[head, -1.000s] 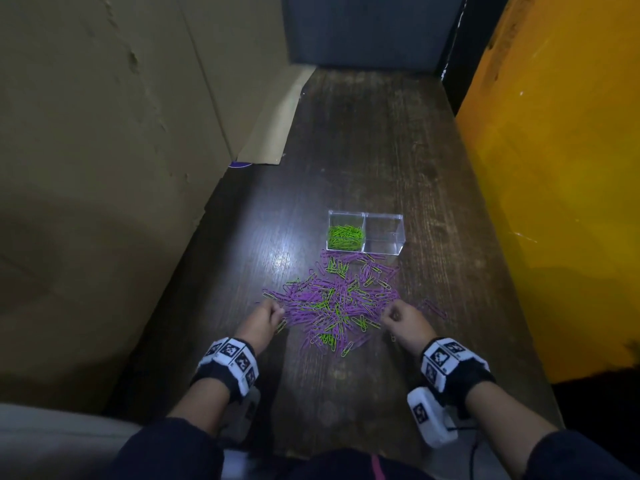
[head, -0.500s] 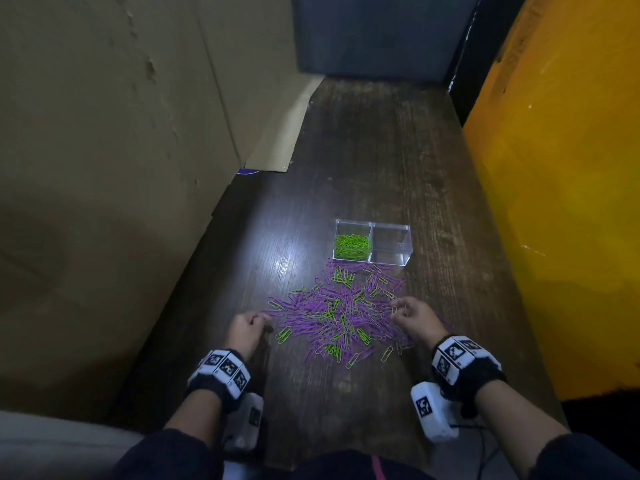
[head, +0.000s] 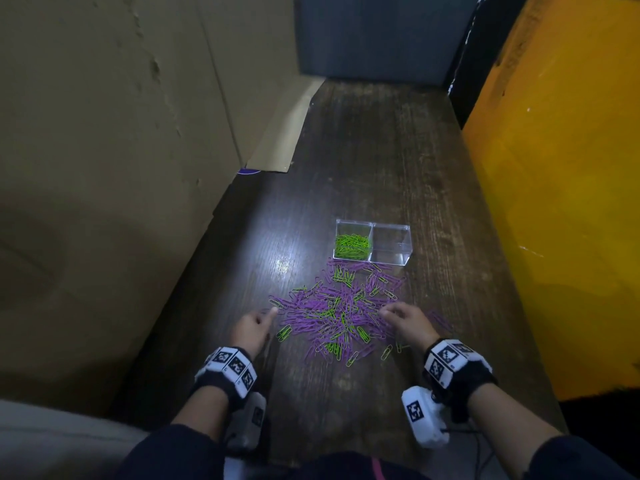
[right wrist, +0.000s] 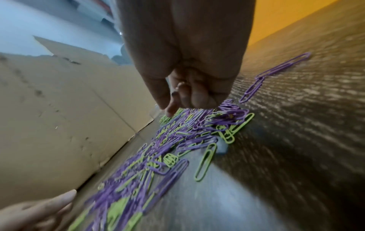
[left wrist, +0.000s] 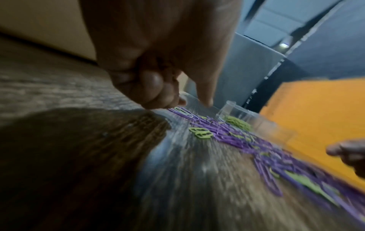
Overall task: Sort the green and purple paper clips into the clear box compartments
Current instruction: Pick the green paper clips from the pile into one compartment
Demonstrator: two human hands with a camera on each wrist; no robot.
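A clear box (head: 373, 242) with 2 compartments stands on the dark wood table (head: 363, 150). Its left compartment holds a heap of green clips (head: 351, 245); no clips show in its right compartment. Just at 6 o'clock from the box lies the pile (head: 341, 311), loose purple and green clips mixed, purple the greater share, its far edge nearly touching the box front. A few purple clips (head: 440, 318) lie apart at 3 o'clock of the pile, and some green ones (head: 386, 351) at its 5 o'clock rim.

The left hand (head: 251, 329) sits at 9 o'clock of the pile. Its forefinger is stretched out and points at the pile's edge, tip beside the outermost purple clips; in the left wrist view the other fingers (left wrist: 152, 84) are curled into the palm. Whether they hold anything there, I cannot tell.

The right hand (head: 407, 322) is at 3 o'clock of the pile, over its edge. In the right wrist view thumb and forefinger reach down toward the clips while the remaining fingers (right wrist: 197, 93) are curled under; a clip pinched between them cannot be made out, so its grip is uncertain.

A cardboard wall (head: 121, 150) stands at 9 o'clock of the table, an orange panel (head: 561, 185) at 3 o'clock. Both wrists wear marker bands (head: 230, 370).
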